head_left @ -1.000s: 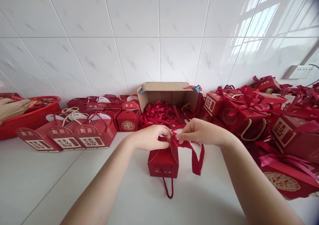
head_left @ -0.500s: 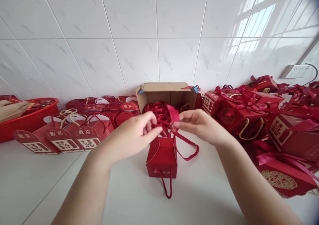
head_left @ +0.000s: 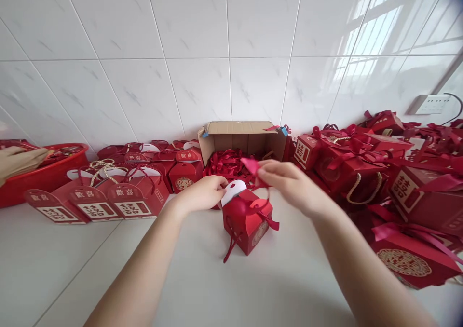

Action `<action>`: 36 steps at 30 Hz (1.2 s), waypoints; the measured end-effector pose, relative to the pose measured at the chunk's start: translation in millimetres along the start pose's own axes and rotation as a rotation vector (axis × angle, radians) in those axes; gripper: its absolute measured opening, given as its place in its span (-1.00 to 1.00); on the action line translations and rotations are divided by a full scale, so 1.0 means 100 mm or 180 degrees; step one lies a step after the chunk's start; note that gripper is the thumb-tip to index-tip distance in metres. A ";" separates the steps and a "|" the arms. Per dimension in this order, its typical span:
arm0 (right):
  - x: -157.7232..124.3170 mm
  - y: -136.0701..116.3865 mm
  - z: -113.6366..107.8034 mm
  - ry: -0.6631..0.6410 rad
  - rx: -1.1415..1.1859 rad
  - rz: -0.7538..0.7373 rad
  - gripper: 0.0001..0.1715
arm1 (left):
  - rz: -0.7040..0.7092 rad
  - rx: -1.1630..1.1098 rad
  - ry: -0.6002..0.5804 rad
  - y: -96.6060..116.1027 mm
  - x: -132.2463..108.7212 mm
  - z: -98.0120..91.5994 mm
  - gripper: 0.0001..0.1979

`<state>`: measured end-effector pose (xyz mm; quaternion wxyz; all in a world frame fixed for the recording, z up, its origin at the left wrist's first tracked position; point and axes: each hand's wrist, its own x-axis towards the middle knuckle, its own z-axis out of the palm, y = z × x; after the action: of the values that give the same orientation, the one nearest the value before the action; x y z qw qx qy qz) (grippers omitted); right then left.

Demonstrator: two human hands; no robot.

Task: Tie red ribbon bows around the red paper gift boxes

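A small red gift box (head_left: pixel 246 224) with a rope handle stands on the white counter (head_left: pixel 202 288), turned at an angle, its white-lined flap raised. My left hand (head_left: pixel 202 195) is closed on the box's top flap at the left. My right hand (head_left: pixel 289 184) pinches a red ribbon (head_left: pixel 257 192) that loops down onto the box top. Both hands sit just above the box.
An open cardboard carton (head_left: pixel 243 138) full of red ribbons stands behind the box against the tiled wall. Rows of red gift boxes (head_left: pixel 119 192) lie at the left, a red basin (head_left: pixel 39 172) at far left. A pile of ribboned red boxes (head_left: pixel 398 187) fills the right.
The gift box has turned and shifted right, its flap now up. My left hand dropped from the ribbon to the flap. The ribbon loop has drawn in closer to the box top.
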<state>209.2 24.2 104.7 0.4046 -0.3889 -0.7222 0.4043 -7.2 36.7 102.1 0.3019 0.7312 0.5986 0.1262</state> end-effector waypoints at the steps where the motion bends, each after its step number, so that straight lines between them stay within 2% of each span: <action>1: 0.08 0.08 0.09 -0.0123 -0.0194 0.0168 -0.62 | -0.0023 -0.0104 -0.0030 -0.01 0.01 0.00 -0.77; 4: 0.23 0.30 0.29 -0.0489 -0.0498 0.0689 -0.65 | -0.0088 -0.0324 -0.0140 -0.04 0.02 0.01 -0.74; 7: 0.27 0.43 0.35 -0.0582 -0.0532 0.0920 -0.74 | -0.0173 -0.0414 -0.0129 -0.05 0.02 0.02 -0.71; 11: 0.27 0.47 0.32 -0.0528 -0.0599 0.1024 -0.72 | -0.0228 -0.0465 -0.0132 -0.06 0.02 0.02 -0.67; 17: 0.27 0.43 0.36 -0.0628 -0.0591 0.1036 -0.73 | -0.0246 -0.0634 -0.0420 -0.04 0.00 0.01 -0.61; 20: 0.26 0.41 0.39 -0.0712 -0.0602 0.1004 -0.72 | -0.0237 -0.0725 -0.0593 -0.01 -0.01 0.02 -0.71; 22: 0.26 0.41 0.39 -0.0758 -0.0617 0.0976 -0.73 | -0.0213 -0.0735 -0.0580 0.00 -0.01 0.03 -0.77; 27: 0.27 0.44 0.40 -0.0841 -0.0650 0.0896 -0.72 | -0.0122 -0.0190 0.0052 -0.03 0.04 0.05 -0.86; 31: 0.26 0.42 0.35 -0.0737 -0.0692 0.0805 -0.69 | -0.0279 0.0117 0.0634 -0.13 0.03 -0.13 -0.89; 33: 0.23 0.37 0.26 -0.0556 -0.0749 0.0727 -0.69 | -0.0527 0.0363 0.1237 -0.21 -0.02 -0.29 -0.85; 35: 0.19 0.29 0.14 -0.0351 -0.0793 0.0647 -0.72 | -0.0976 0.0927 0.2139 -0.30 -0.09 -0.43 -0.80; 36: 0.17 0.25 0.07 -0.0276 -0.0808 0.0605 -0.74 | -0.1124 0.1152 0.2453 -0.34 -0.12 -0.49 -0.75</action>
<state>202.5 46.3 84.5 0.2806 -0.4856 -0.7442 0.3627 -63.9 43.4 122.7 -0.0583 0.5587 0.7950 0.2289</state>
